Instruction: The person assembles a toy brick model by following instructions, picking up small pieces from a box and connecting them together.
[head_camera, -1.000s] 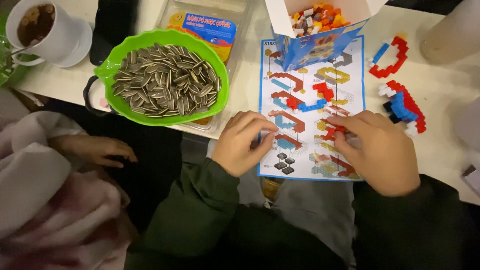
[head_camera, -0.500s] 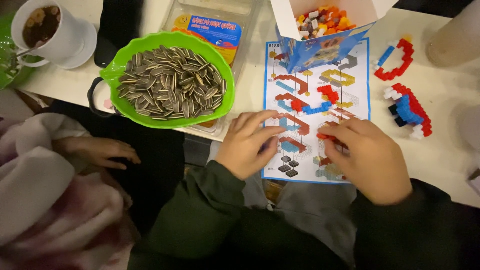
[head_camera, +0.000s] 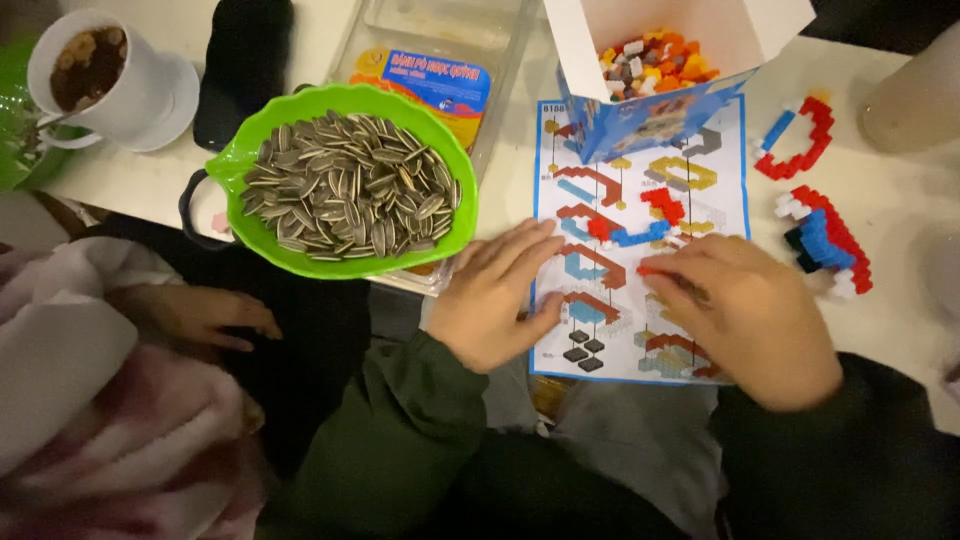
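Pinching a small red brick (head_camera: 648, 270) at my right hand (head_camera: 745, 320) fingertips, low over the instruction sheet (head_camera: 720, 200), just near of the red-and-blue strip (head_camera: 630, 232) lying mid-sheet. My left hand (head_camera: 495, 295) is flat, fingers spread, pressing the sheet's left edge; holds nothing. Done so far, I'd judge: that strip, plus two red/blue/white sections (head_camera: 825, 250) & (head_camera: 795, 140) parked right of the sheet. Left to do looks like plenty, since the open box (head_camera: 650, 110) at the far end holds lots of loose bricks. Further left: green bowl of sunflower seeds (head_camera: 345, 185), white mug (head_camera: 95, 75) far left. Another person's hand (head_camera: 200, 315) rests near-left, apart from mine.
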